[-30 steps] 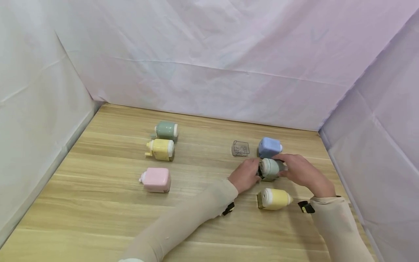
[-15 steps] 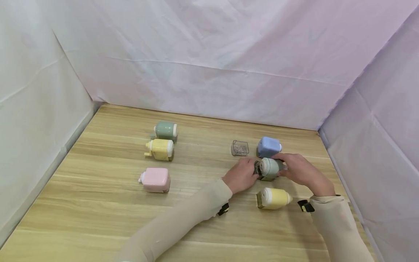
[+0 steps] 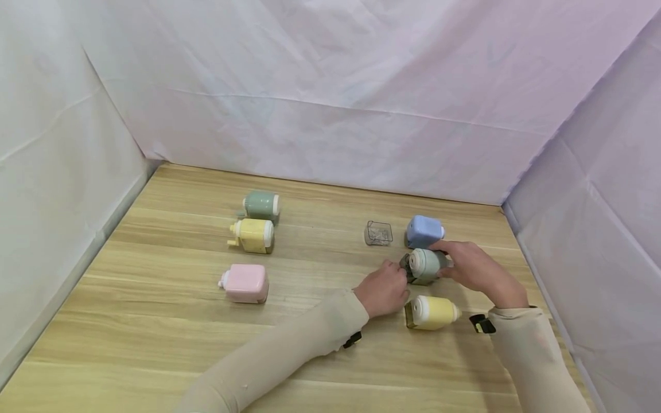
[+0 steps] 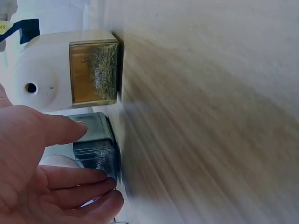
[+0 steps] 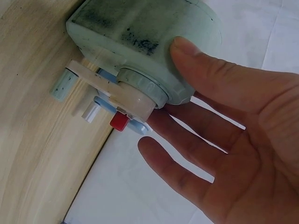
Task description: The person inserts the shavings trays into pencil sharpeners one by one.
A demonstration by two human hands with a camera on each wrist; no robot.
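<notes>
A pale green crank pencil sharpener (image 3: 426, 265) stands on the right part of the table. My right hand (image 3: 475, 272) grips its crank end. In the right wrist view the thumb presses its smudged side, with the crank (image 5: 112, 88) beside the fingers. My left hand (image 3: 383, 289) is at the sharpener's front. In the left wrist view its thumb and fingers, fairly straight, lie around the dark see-through shavings drawer (image 4: 97, 154); whether they touch it I cannot tell. The drawer sits at the sharpener's base. A yellow sharpener (image 3: 439, 313) with shavings in its drawer stands nearer.
Behind the hands are a blue sharpener (image 3: 425, 232) and a clear open box (image 3: 378, 234) with dark bits in it. On the left stand a green sharpener (image 3: 262, 205), a yellow sharpener (image 3: 254, 236) and a pink sharpener (image 3: 247, 283). White cloth (image 3: 330, 137) borders the table.
My left hand has drawn back a little, left and nearer, from the pale green sharpener, uncovering more of its dark drawer. My right hand keeps its grip on the sharpener.
</notes>
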